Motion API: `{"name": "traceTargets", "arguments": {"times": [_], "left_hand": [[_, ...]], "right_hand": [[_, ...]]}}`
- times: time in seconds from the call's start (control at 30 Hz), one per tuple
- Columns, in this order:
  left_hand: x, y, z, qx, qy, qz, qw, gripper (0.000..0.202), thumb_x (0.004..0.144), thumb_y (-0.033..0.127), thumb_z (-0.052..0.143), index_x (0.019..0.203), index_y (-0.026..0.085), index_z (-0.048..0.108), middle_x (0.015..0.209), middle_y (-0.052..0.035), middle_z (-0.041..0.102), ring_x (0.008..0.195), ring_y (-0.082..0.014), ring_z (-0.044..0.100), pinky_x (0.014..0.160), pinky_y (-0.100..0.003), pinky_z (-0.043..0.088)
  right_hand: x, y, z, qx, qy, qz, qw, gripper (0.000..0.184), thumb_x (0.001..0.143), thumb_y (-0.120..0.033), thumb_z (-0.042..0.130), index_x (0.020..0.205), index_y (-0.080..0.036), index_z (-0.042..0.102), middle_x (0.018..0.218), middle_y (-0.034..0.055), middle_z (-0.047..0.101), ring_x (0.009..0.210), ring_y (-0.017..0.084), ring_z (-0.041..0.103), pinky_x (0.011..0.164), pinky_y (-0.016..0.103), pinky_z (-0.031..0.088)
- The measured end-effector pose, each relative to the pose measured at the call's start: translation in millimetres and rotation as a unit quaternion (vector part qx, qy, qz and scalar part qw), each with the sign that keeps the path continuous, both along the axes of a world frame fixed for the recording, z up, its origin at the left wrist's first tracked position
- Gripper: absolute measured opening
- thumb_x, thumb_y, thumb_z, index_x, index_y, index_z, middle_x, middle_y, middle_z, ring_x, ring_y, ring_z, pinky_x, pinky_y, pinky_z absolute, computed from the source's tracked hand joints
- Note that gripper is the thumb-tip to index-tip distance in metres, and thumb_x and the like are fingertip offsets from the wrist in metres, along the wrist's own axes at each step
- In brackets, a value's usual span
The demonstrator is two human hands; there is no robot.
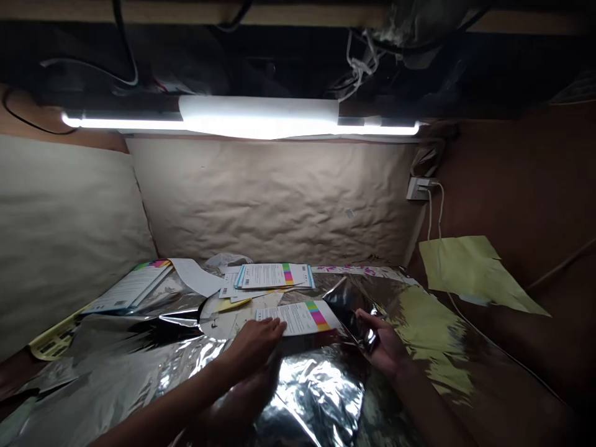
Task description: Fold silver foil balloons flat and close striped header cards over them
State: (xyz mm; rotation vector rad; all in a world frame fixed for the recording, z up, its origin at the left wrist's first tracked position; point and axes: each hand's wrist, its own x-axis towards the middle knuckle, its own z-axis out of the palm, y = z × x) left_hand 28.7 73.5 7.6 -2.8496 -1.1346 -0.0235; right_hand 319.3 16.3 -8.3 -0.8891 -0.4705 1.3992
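Note:
A printed white card (298,318) with a rainbow-coloured strip lies on the silvery film (321,385) in front of me. My left hand (261,338) rests on the card's left end, its fingers flat on the card. To the right, my right hand (384,341) pinches a dark, shiny flap of film (354,313), raised beside the card's striped end. The thumb is up, and part of the fingers is hidden behind the flap. Behind the card sits a stack of similar cards (270,275), loosely overlapping.
Another stack of cards (128,285) lies at the left, by a yellow plastic basket (53,338). A lit tube lamp (256,118) hangs above. At the right, cables run from a wall socket (421,187) past a yellow sheet (479,273). Brown paper (279,198) covers the back wall.

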Motion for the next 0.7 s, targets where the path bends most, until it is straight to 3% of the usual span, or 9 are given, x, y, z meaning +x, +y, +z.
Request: {"name": "traceTargets", "arguments": {"times": [0.1,0.2,0.27,0.37,0.47,0.57,0.7], "left_hand": [[-7,-31,-10.7,-0.044,-0.041,-0.034,0.998,0.049,0.090,0.038,0.056,0.138,0.027,0.050,0.141,-0.0133,0.055,0.126,-0.0336,0.054,0.099,-0.049,0.047],[-15,-27,-23.0,-0.086,-0.062,0.001,0.994,0.097,0.074,0.062,0.070,0.154,0.029,0.026,0.161,-0.0147,0.020,0.146,-0.0395,0.021,0.114,-0.062,0.022],[-17,-18,-29.8,-0.130,-0.058,0.016,0.990,0.107,0.071,0.070,0.068,0.156,0.026,0.021,0.162,-0.0157,0.011,0.148,-0.0385,0.011,0.116,-0.062,0.014],[-16,-15,-33.5,-0.170,-0.064,0.012,0.983,0.100,0.077,0.068,0.061,0.156,0.023,0.019,0.162,-0.0145,0.012,0.149,-0.0347,0.009,0.118,-0.059,0.012],[-13,-27,-30.7,-0.186,-0.073,0.005,0.980,0.108,0.073,0.067,0.066,0.157,0.020,0.016,0.161,-0.0158,0.014,0.149,-0.0353,0.011,0.119,-0.059,0.011],[-10,-38,-26.1,-0.196,-0.089,0.010,0.977,0.115,0.068,0.067,0.070,0.157,0.020,0.015,0.161,-0.0179,0.015,0.148,-0.0375,0.014,0.118,-0.060,0.012],[-9,-39,-24.1,-0.197,-0.122,0.013,0.973,0.114,0.065,0.052,0.077,0.157,0.020,0.016,0.160,-0.0182,0.020,0.147,-0.0375,0.017,0.118,-0.057,0.018]], "right_hand": [[-3,-2,1.9,-0.080,0.052,0.029,0.995,0.009,0.082,-0.013,0.065,0.076,-0.017,0.061,0.066,-0.0001,0.073,0.065,0.016,0.073,0.076,0.035,0.063],[-8,-5,4.2,-0.113,0.042,0.051,0.991,0.005,0.084,-0.013,0.064,0.080,-0.014,0.062,0.069,0.0047,0.074,0.067,0.018,0.073,0.074,0.037,0.062],[-8,-8,6.7,-0.110,0.029,0.044,0.993,0.003,0.084,-0.014,0.066,0.084,-0.011,0.065,0.073,0.0076,0.076,0.067,0.019,0.074,0.074,0.034,0.062],[-4,-12,11.7,-0.095,-0.001,0.046,0.994,0.011,0.085,-0.018,0.066,0.091,-0.008,0.068,0.083,0.0123,0.077,0.076,0.022,0.075,0.078,0.033,0.061],[-1,-15,15.9,-0.078,-0.028,0.082,0.993,0.017,0.085,-0.018,0.067,0.096,-0.006,0.069,0.093,0.0156,0.077,0.087,0.024,0.075,0.084,0.035,0.060],[-3,-18,18.3,-0.075,-0.046,0.105,0.991,0.015,0.084,-0.017,0.068,0.094,-0.005,0.069,0.089,0.0161,0.077,0.081,0.024,0.075,0.079,0.033,0.060],[-7,-19,17.9,-0.071,-0.048,0.102,0.991,0.010,0.084,-0.017,0.069,0.089,-0.007,0.070,0.080,0.0114,0.077,0.070,0.021,0.074,0.071,0.030,0.061]]}}
